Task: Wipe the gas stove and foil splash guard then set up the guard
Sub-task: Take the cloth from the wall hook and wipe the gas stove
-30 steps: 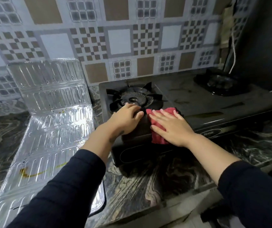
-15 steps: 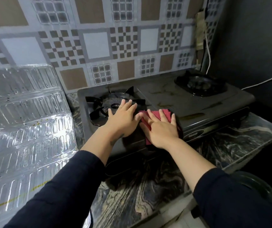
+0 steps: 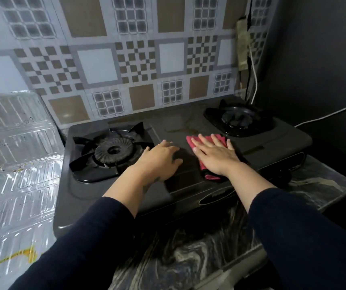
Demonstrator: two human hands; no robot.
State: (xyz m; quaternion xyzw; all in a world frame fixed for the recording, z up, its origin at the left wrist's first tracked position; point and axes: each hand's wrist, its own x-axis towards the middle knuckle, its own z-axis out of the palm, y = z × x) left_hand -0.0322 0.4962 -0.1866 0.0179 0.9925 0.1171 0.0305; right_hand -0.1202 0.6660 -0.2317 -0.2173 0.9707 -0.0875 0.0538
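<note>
The right hand (image 3: 215, 156) lies flat with straight fingers, pressing a red folded cloth (image 3: 206, 143) onto the top of the black two-burner gas stove (image 3: 189, 185). Just to its left, the left hand (image 3: 159, 160) rests flat and relaxed on the stove, beside the left burner (image 3: 113, 151). Well left of both hands, the ribbed silver foil splash guard (image 3: 15, 174) lies on the dark marbled surface (image 3: 189, 258), leaning against the tiled wall (image 3: 126, 59).

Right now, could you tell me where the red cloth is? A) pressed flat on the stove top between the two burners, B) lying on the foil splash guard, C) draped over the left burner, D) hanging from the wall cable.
A: the right hand presses the red cloth flat on the gas stove between the burners.
</note>
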